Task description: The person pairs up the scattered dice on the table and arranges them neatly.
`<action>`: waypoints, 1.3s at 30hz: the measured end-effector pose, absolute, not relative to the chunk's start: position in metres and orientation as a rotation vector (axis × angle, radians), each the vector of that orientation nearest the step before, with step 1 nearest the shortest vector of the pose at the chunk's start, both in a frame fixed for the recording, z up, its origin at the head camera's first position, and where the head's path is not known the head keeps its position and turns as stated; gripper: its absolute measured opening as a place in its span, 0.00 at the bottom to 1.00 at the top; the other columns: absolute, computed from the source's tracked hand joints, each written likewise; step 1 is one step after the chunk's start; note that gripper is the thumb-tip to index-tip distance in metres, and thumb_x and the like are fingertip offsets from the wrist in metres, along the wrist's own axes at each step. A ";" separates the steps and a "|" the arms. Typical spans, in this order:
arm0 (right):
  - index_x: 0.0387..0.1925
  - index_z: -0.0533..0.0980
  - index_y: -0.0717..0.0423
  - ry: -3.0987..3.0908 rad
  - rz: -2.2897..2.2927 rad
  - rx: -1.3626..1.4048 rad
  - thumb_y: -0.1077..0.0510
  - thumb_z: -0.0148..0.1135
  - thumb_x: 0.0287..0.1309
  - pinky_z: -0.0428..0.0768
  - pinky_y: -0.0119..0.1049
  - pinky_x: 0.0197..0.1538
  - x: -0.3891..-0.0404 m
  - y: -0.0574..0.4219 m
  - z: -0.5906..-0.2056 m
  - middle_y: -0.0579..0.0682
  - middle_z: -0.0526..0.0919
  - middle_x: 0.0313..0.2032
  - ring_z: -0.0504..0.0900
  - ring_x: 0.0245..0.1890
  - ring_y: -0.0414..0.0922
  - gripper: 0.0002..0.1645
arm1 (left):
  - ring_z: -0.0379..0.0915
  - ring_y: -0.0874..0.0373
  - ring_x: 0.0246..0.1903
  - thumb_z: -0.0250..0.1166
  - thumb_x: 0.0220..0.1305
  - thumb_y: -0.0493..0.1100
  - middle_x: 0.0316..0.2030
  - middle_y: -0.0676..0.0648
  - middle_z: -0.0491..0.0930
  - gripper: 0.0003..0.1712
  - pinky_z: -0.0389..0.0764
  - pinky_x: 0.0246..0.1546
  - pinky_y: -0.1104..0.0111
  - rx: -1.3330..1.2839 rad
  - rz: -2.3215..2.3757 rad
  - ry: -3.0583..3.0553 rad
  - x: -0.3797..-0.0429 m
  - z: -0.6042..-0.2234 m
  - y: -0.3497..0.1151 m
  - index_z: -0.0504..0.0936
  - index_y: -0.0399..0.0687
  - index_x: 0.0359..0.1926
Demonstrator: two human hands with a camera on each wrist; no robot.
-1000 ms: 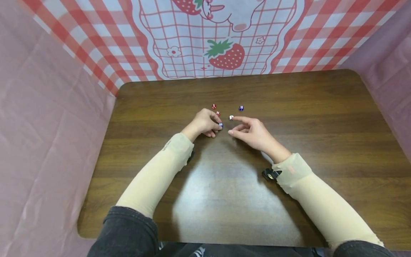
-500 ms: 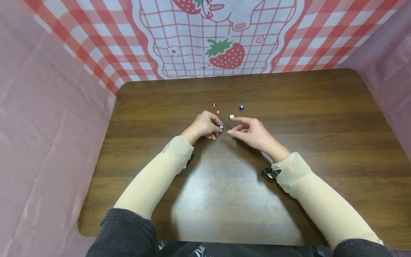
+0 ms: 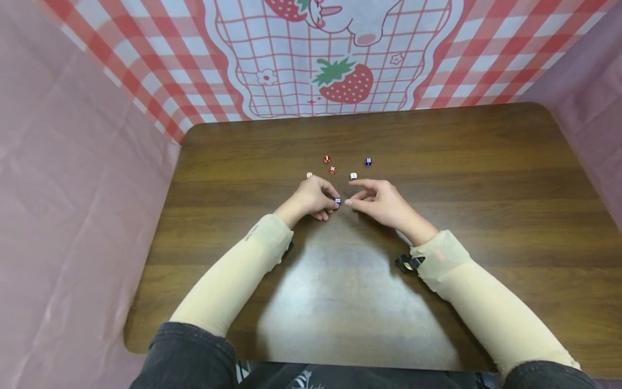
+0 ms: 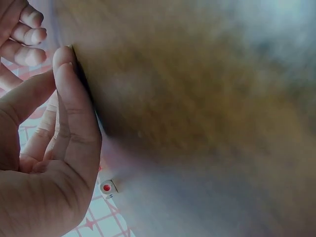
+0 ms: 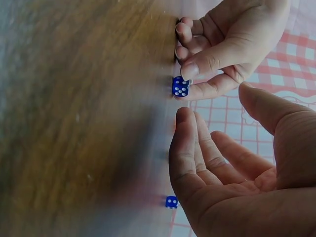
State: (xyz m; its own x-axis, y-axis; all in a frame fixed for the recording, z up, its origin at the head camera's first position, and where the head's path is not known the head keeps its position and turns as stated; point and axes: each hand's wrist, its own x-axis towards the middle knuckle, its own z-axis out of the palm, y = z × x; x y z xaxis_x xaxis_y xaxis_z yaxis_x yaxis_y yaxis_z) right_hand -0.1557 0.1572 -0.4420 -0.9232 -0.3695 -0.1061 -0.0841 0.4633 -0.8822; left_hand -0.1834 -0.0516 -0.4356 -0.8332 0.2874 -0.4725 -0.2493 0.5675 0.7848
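Observation:
In the head view my left hand (image 3: 311, 199) pinches a blue die (image 3: 337, 201) between thumb and index finger, low at the tabletop. The right wrist view shows that blue die (image 5: 180, 86) with white pips turned to the camera. Opposite it, my right hand (image 3: 381, 202) holds nothing; its thumb and fingers are spread apart, the thumb tip close to the pinched die. A white die (image 3: 353, 176) lies just beyond the right index fingertip; whether they touch I cannot tell. Another white die (image 3: 309, 175) sits behind the left hand, partly covered by it.
Beyond the hands lie two red dice (image 3: 327, 159) and, to the right, a second blue die (image 3: 368, 161). All rest on a brown wooden table (image 3: 486, 162). A red-checked cloth (image 3: 160, 59) hangs along its far edge.
My left hand has drawn the blue die towards the person and slightly right, uncovering the white die behind it. The right hand has barely moved.

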 end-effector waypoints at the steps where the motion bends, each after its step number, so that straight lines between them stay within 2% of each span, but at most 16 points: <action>1: 0.66 0.74 0.61 2.431 -1.445 -0.386 0.54 0.72 0.64 0.83 0.38 0.41 -0.156 0.157 -0.443 0.54 0.88 0.39 0.87 0.40 0.47 0.33 | 0.82 0.52 0.17 0.73 0.63 0.32 0.25 0.39 0.84 0.09 0.87 0.21 0.64 0.034 1.242 2.231 -0.182 -0.436 -0.052 0.87 0.39 0.44; 9: 0.65 0.75 0.62 2.416 -1.443 -0.357 0.55 0.73 0.63 0.84 0.35 0.38 -0.153 0.155 -0.448 0.53 0.88 0.39 0.87 0.39 0.47 0.32 | 0.82 0.51 0.17 0.74 0.61 0.32 0.24 0.39 0.84 0.08 0.87 0.20 0.63 0.040 1.244 2.241 -0.174 -0.437 -0.052 0.87 0.40 0.42; 20: 0.64 0.75 0.64 2.395 -1.436 -0.341 0.56 0.74 0.61 0.85 0.35 0.40 -0.149 0.153 -0.450 0.54 0.88 0.39 0.87 0.39 0.48 0.33 | 0.81 0.53 0.15 0.75 0.60 0.33 0.22 0.42 0.84 0.06 0.86 0.19 0.64 0.050 1.185 2.295 -0.163 -0.435 -0.047 0.88 0.43 0.38; 27: 0.62 0.77 0.64 2.410 -1.407 -0.352 0.57 0.75 0.60 0.84 0.35 0.38 -0.147 0.150 -0.448 0.54 0.88 0.37 0.87 0.36 0.47 0.31 | 0.80 0.53 0.15 0.75 0.60 0.33 0.22 0.42 0.84 0.07 0.86 0.19 0.63 0.043 1.193 2.300 -0.161 -0.434 -0.049 0.88 0.43 0.39; 32: 0.60 0.78 0.65 2.429 -1.372 -0.352 0.59 0.76 0.58 0.84 0.33 0.36 -0.146 0.145 -0.447 0.52 0.88 0.35 0.87 0.34 0.45 0.29 | 0.81 0.53 0.15 0.76 0.59 0.33 0.22 0.42 0.85 0.10 0.86 0.19 0.63 0.049 1.204 2.304 -0.161 -0.434 -0.052 0.88 0.42 0.43; 39: 0.58 0.79 0.66 2.487 -1.286 -0.372 0.59 0.77 0.57 0.84 0.36 0.39 -0.146 0.137 -0.446 0.49 0.89 0.32 0.87 0.32 0.43 0.29 | 0.81 0.51 0.16 0.77 0.58 0.33 0.23 0.42 0.85 0.08 0.86 0.19 0.63 0.040 1.200 2.327 -0.160 -0.435 -0.054 0.89 0.42 0.39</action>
State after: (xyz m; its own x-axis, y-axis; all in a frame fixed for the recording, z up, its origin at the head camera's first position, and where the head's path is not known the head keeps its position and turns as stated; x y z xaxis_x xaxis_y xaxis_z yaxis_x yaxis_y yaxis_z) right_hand -0.1455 0.1365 -0.4464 -0.9164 -0.3679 -0.1578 -0.0838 0.5619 -0.8230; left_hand -0.1602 -0.0537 -0.4348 -0.8655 0.2547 -0.4313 -0.2036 0.6078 0.7675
